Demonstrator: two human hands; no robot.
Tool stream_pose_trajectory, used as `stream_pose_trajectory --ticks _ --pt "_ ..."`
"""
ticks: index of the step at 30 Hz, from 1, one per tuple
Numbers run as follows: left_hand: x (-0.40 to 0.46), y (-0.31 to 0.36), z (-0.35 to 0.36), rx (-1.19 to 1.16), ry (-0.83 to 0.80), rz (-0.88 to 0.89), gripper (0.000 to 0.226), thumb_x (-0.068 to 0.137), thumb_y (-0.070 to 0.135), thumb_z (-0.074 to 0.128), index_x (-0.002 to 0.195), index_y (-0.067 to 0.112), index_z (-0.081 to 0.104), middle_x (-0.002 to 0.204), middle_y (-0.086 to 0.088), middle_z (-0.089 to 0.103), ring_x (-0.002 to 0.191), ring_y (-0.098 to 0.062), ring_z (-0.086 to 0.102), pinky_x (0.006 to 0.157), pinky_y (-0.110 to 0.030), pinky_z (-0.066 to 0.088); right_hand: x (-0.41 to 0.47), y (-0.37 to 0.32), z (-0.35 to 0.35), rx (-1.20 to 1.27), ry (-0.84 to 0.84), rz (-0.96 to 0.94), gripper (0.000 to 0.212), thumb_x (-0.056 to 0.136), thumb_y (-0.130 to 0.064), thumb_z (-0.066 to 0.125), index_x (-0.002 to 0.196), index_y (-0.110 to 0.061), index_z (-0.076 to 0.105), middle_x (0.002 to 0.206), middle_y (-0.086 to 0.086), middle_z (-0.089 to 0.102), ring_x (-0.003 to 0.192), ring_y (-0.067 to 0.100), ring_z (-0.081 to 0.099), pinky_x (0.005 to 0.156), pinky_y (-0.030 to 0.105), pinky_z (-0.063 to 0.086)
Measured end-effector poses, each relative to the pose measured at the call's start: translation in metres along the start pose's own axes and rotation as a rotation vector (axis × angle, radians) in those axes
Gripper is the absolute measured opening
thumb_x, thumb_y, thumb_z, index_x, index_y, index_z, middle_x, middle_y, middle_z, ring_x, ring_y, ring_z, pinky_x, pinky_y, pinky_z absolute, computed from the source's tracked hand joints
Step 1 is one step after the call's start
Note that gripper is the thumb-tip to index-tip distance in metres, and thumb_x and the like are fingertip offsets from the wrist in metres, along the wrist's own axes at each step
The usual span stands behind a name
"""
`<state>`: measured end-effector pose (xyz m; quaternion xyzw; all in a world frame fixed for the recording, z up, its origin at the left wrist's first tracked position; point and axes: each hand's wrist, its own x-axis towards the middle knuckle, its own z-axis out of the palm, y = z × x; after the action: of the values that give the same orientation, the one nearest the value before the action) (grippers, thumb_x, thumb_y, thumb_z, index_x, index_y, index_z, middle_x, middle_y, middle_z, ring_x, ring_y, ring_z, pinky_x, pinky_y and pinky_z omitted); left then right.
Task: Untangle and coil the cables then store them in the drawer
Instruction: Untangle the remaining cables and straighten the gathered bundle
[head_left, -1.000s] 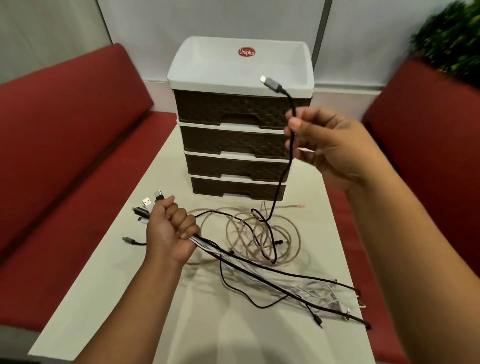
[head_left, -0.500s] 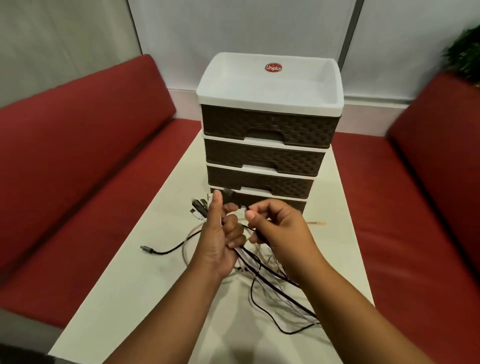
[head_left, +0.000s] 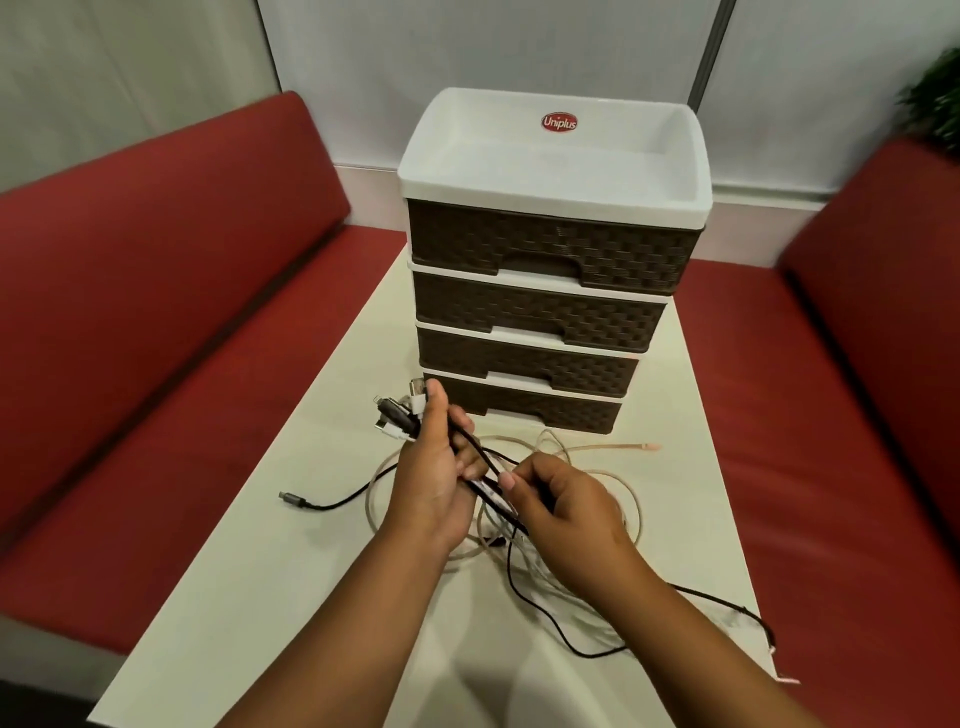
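Observation:
My left hand (head_left: 434, 475) grips a bundle of cable ends (head_left: 397, 415), with several plugs sticking out above the thumb. Close to its right, my right hand (head_left: 563, 506) pinches a black cable (head_left: 540, 618) that runs out of the bundle. Under both hands lies a tangle of black, white and beige cables; the beige cable (head_left: 631, 506) loops on the table and ends in a pink plug. A loose black plug (head_left: 293, 500) lies to the left. The drawer unit (head_left: 550, 249), brown fronts and white top tray, stands behind with all drawers closed.
The cream table (head_left: 249, 597) is narrow, with red bench seats (head_left: 156, 338) on both sides and behind. A green plant (head_left: 935, 98) shows at the top right. Cable tails reach the table's right edge.
My right hand came down from holding a black cable high in the air and now pinches it beside my left hand. The left hand keeps its bundle.

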<state>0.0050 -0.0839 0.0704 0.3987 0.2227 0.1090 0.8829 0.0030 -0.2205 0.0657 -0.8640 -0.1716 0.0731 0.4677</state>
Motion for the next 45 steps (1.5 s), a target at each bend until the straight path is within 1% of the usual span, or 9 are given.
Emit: stream_pose_trajectory --ticks 5,8,9,12,15,26,30,37,45 --pt "0.005 0.000 0.002 -0.087 -0.050 -0.020 0.050 0.095 0.056 0.043 0.062 0.020 0.038 0.069 0.002 0.052 0.055 -0.009 0.044 0.060 -0.024 0.039 0.001 0.006 0.005 -0.050 -0.045 -0.126 0.023 0.094 -0.042 0.055 0.079 -0.025 0.056 0.060 -0.007 0.057 0.056 0.008 0.051 0.055 0.031 0.041" --pt "0.008 0.010 0.001 -0.267 -0.120 -0.045 0.051 0.096 0.056 0.040 0.059 0.020 0.036 0.062 0.002 0.049 0.083 -0.015 0.065 0.079 -0.030 0.047 0.013 0.014 -0.017 -0.090 -0.129 -0.161 0.030 0.091 -0.052 0.054 0.082 -0.023 0.058 0.064 0.001 0.059 0.059 0.014 0.053 0.059 0.035 0.045" --pt "0.008 0.016 -0.001 -0.323 -0.145 -0.052 0.052 0.096 0.056 0.040 0.058 0.021 0.037 0.057 0.004 0.044 0.078 -0.014 0.065 0.080 -0.031 0.049 0.017 0.019 -0.030 -0.047 -0.158 -0.159 0.034 0.090 -0.054 0.054 0.081 -0.021 0.059 0.063 0.000 0.056 0.059 0.014 0.051 0.059 0.034 0.044" --pt "0.010 0.035 -0.010 -0.394 -0.230 -0.045 0.053 0.094 0.060 0.041 0.056 0.023 0.037 0.047 0.008 0.030 0.042 -0.005 0.038 0.054 -0.021 0.045 0.026 0.037 -0.074 0.046 -0.148 -0.155 0.037 0.090 -0.047 0.054 0.078 -0.013 0.060 0.063 -0.008 0.049 0.060 0.005 0.044 0.059 0.025 0.038" --pt "0.012 0.052 -0.018 -0.369 -0.276 -0.009 0.057 0.095 0.061 0.038 0.052 0.023 0.038 0.043 0.007 0.027 0.034 -0.004 0.025 0.041 -0.016 0.028 0.022 0.054 -0.106 0.077 -0.142 -0.102 0.034 0.086 -0.038 0.056 0.075 -0.007 0.059 0.058 -0.012 0.048 0.056 0.000 0.040 0.055 0.018 0.035" --pt "0.017 0.089 -0.062 -0.577 -0.348 0.052 0.059 0.095 0.057 0.038 0.050 0.021 0.040 0.040 0.005 0.032 0.031 -0.006 0.029 0.035 -0.019 0.027 0.019 0.074 -0.121 0.298 -0.047 -0.006 0.039 0.092 -0.049 0.056 0.069 -0.018 0.049 0.061 0.000 0.038 0.056 0.014 0.038 0.062 0.036 0.033" --pt "0.011 0.093 -0.062 -0.603 -0.403 0.031 0.058 0.096 0.055 0.041 0.051 0.019 0.041 0.041 0.005 0.033 0.035 -0.006 0.019 0.034 -0.021 0.028 0.032 0.031 -0.120 0.616 -0.076 -0.048 0.026 0.101 -0.026 0.040 0.080 -0.013 0.050 0.057 -0.005 0.028 0.050 0.010 0.022 0.051 0.027 0.022" --pt "-0.005 0.095 -0.049 -0.424 -0.221 0.059 0.060 0.097 0.056 0.035 0.048 0.023 0.035 0.040 0.006 0.026 0.029 -0.007 0.022 0.033 -0.017 0.019 0.040 -0.048 -0.136 0.969 -0.187 -0.185 0.024 0.103 -0.026 0.039 0.089 -0.013 0.054 0.054 -0.006 0.019 0.044 0.007 0.013 0.039 0.020 0.014" --pt "-0.024 0.076 0.014 -0.025 -0.336 -0.019 0.035 0.084 0.054 0.058 0.073 0.021 0.057 0.040 0.009 0.022 0.030 -0.002 0.018 0.035 -0.017 0.012 0.052 -0.104 -0.099 0.476 -0.086 -0.252 0.014 0.094 -0.025 0.062 0.090 -0.013 0.068 0.055 -0.002 0.039 0.049 0.010 0.030 0.046 0.022 0.024"
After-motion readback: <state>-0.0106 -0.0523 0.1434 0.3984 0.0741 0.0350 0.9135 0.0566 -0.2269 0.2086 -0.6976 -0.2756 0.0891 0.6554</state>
